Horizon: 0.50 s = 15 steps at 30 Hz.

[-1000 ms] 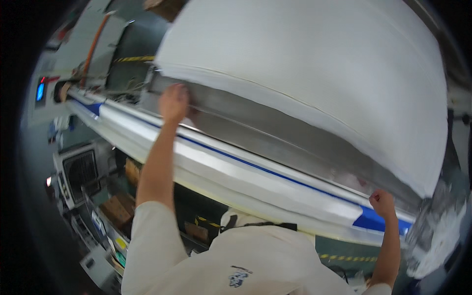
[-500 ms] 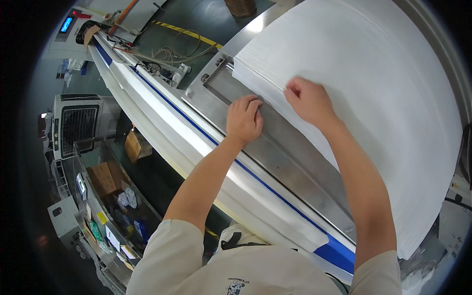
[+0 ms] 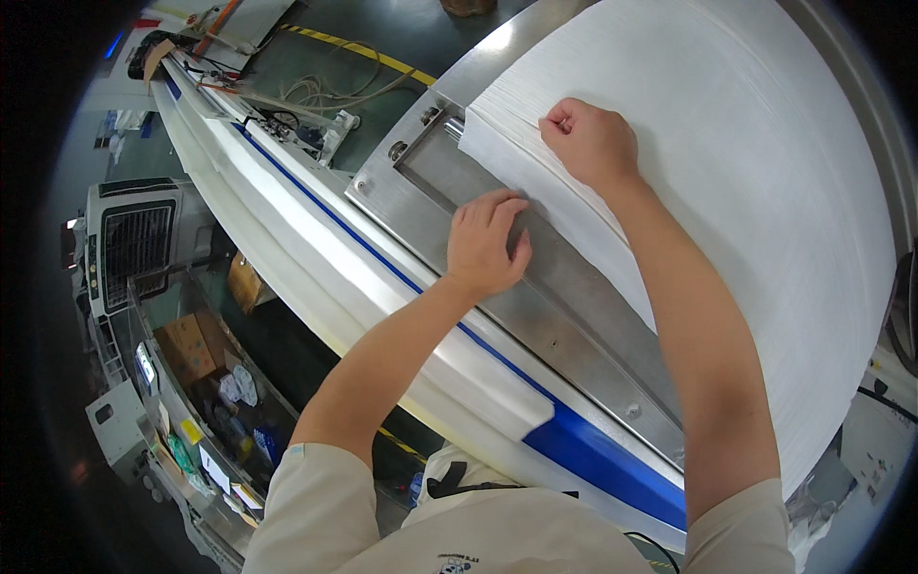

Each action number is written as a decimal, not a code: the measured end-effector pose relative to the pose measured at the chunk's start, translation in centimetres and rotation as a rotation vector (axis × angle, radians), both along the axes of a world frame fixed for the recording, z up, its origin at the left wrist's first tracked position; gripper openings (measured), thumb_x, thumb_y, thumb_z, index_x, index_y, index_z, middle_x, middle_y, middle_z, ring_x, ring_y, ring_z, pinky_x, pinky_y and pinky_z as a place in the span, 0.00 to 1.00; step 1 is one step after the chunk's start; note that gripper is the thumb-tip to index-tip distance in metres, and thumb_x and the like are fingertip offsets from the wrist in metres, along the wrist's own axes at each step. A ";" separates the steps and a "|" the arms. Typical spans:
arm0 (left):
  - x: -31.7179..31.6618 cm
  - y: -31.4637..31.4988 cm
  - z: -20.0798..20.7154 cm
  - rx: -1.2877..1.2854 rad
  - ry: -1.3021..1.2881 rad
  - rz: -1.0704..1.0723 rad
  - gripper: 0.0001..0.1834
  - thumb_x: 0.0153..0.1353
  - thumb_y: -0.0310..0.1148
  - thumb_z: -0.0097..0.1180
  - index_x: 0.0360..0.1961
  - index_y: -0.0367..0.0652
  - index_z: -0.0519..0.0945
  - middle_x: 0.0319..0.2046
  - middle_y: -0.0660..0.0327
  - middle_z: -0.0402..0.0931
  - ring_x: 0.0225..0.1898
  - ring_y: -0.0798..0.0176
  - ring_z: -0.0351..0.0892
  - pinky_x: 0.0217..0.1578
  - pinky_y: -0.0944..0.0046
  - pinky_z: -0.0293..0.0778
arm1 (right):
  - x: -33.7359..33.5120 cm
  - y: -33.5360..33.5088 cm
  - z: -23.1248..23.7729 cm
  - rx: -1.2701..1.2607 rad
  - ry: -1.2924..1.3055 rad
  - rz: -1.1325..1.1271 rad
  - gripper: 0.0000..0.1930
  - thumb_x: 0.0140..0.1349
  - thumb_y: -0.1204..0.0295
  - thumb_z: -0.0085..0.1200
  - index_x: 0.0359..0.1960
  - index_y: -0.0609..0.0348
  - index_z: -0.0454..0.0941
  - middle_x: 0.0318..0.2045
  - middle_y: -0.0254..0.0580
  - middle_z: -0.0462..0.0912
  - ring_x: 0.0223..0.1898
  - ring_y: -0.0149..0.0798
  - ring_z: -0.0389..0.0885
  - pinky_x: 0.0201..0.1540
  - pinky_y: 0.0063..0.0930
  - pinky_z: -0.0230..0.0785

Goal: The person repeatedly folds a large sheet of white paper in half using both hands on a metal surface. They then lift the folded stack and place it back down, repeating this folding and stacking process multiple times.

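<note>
A broad, thick mass of layered white sheet material (image 3: pixel 736 163) fills the right side, its ragged layered edge facing me. My right hand (image 3: pixel 591 142) is closed in a pinch at this edge, on the top white sheet; the fingertips are partly hidden. Lower and to the left, my left hand (image 3: pixel 488 244) hovers over the metal trough (image 3: pixel 574 297) with bent, parted fingers. It holds nothing, and its fingertips come close to the trough's inner part below the white edge.
A long white and blue rail (image 3: pixel 382 258) runs diagonally between me and the metal frame. Left of it stand a boxy grilled unit (image 3: pixel 139 244) and a cart with cardboard boxes (image 3: pixel 186 344). Loose hoses (image 3: pixel 330 91) lie on the floor at the back.
My right hand has moved up and farther onto the white material, and the layers at its edge look more spread. My left hand has shifted slightly right and its fingers have parted.
</note>
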<state>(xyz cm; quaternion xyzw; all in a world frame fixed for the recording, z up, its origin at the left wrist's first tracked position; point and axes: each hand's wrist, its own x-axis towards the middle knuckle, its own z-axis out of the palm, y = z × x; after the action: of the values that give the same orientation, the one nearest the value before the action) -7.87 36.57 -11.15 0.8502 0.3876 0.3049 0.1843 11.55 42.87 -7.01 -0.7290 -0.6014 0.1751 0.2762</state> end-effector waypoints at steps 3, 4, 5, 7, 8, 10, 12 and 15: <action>-0.5 2.8 0.8 0.216 0.031 0.059 0.25 0.47 0.28 0.55 0.51 0.45 0.74 0.50 0.56 0.73 0.50 0.52 0.71 0.52 0.53 0.63 | 0.2 -0.1 -0.4 0.048 -0.022 -0.005 0.08 0.54 0.62 0.59 0.27 0.50 0.81 0.19 0.34 0.81 0.23 0.40 0.80 0.29 0.33 0.72; -0.2 4.0 1.0 0.269 0.038 0.065 0.27 0.47 0.28 0.55 0.53 0.45 0.73 0.52 0.56 0.72 0.52 0.52 0.71 0.54 0.52 0.62 | 0.4 0.0 -0.7 0.059 -0.038 -0.008 0.08 0.54 0.62 0.60 0.27 0.50 0.81 0.19 0.33 0.81 0.22 0.40 0.79 0.29 0.33 0.71; 0.1 5.4 1.7 0.325 0.050 0.075 0.28 0.47 0.28 0.55 0.54 0.45 0.73 0.53 0.56 0.72 0.54 0.52 0.70 0.55 0.52 0.62 | 0.5 0.0 -0.8 0.072 -0.049 -0.007 0.08 0.53 0.62 0.60 0.27 0.50 0.81 0.18 0.33 0.80 0.22 0.39 0.79 0.28 0.32 0.71; 0.4 7.5 2.4 0.391 0.099 0.064 0.30 0.47 0.27 0.54 0.56 0.45 0.72 0.55 0.56 0.71 0.57 0.53 0.69 0.58 0.52 0.61 | 0.5 0.0 -0.7 0.104 -0.031 0.003 0.08 0.53 0.62 0.60 0.27 0.50 0.81 0.18 0.33 0.80 0.21 0.39 0.79 0.27 0.32 0.71; 0.5 8.2 2.3 0.391 0.131 0.041 0.30 0.48 0.27 0.54 0.57 0.45 0.72 0.56 0.57 0.71 0.59 0.54 0.68 0.59 0.52 0.60 | 0.5 0.0 -0.8 0.115 -0.026 0.007 0.08 0.53 0.62 0.60 0.26 0.50 0.81 0.17 0.33 0.80 0.20 0.39 0.78 0.26 0.31 0.70; 0.4 8.8 2.1 0.386 0.169 0.019 0.30 0.48 0.27 0.53 0.57 0.46 0.72 0.57 0.59 0.71 0.61 0.56 0.68 0.61 0.52 0.60 | 0.6 0.2 -0.9 0.166 -0.036 0.013 0.08 0.53 0.62 0.61 0.26 0.50 0.81 0.17 0.32 0.80 0.20 0.38 0.78 0.25 0.31 0.70; 0.2 8.9 1.6 0.375 0.185 0.015 0.29 0.48 0.26 0.52 0.57 0.46 0.72 0.57 0.60 0.71 0.61 0.58 0.67 0.61 0.53 0.60 | 0.7 0.2 -1.0 0.184 -0.047 0.016 0.08 0.53 0.61 0.61 0.25 0.50 0.81 0.17 0.32 0.79 0.20 0.38 0.78 0.25 0.32 0.70; -0.2 8.6 1.3 0.395 0.192 0.029 0.28 0.48 0.26 0.51 0.56 0.46 0.73 0.56 0.61 0.71 0.61 0.59 0.68 0.60 0.54 0.61 | 0.8 0.1 -0.8 0.141 -0.046 0.019 0.08 0.53 0.62 0.60 0.25 0.50 0.81 0.18 0.34 0.80 0.21 0.40 0.79 0.26 0.33 0.71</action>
<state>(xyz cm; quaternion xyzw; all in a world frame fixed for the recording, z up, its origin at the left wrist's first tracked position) -8.04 45.16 -9.84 0.8893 0.3484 0.2950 -0.0278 12.36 42.97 -7.78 -0.7058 -0.6253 0.1180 0.3113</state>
